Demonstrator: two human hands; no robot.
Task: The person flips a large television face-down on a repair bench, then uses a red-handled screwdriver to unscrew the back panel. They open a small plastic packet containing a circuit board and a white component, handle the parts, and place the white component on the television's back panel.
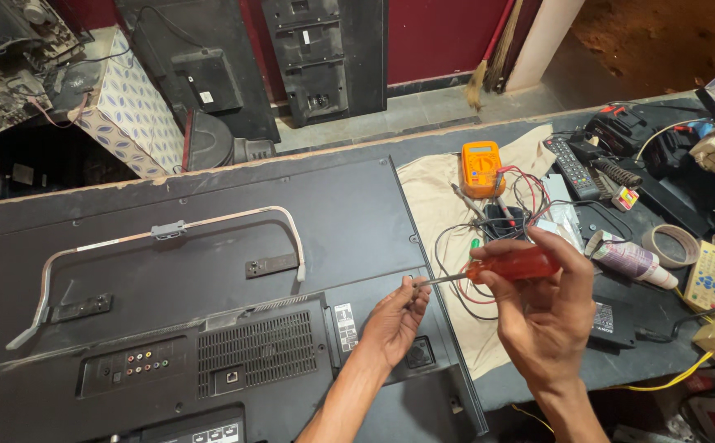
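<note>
**Screwdriver held over the back of a television**

The right hand [538, 308] grips the red handle of a screwdriver [505, 267], fingers wrapped tight round it, the tool lying nearly level and pointing left. The left hand [394, 320] pinches the tip end of the metal shaft between thumb and fingertips, so both hands are closed on the one tool. It hangs in the air just above the right edge of a television [169, 279], which lies face down on the bench, its black back panel up. A grey curved stand [160, 234] lies across that panel.

To the right, on a beige cloth [435, 197], sits an orange multimeter [481, 168] with red and black leads trailing toward the hands. Further right lie a black remote [571, 168], a roll of tape [673, 244] and a pale remote [706, 275].
</note>
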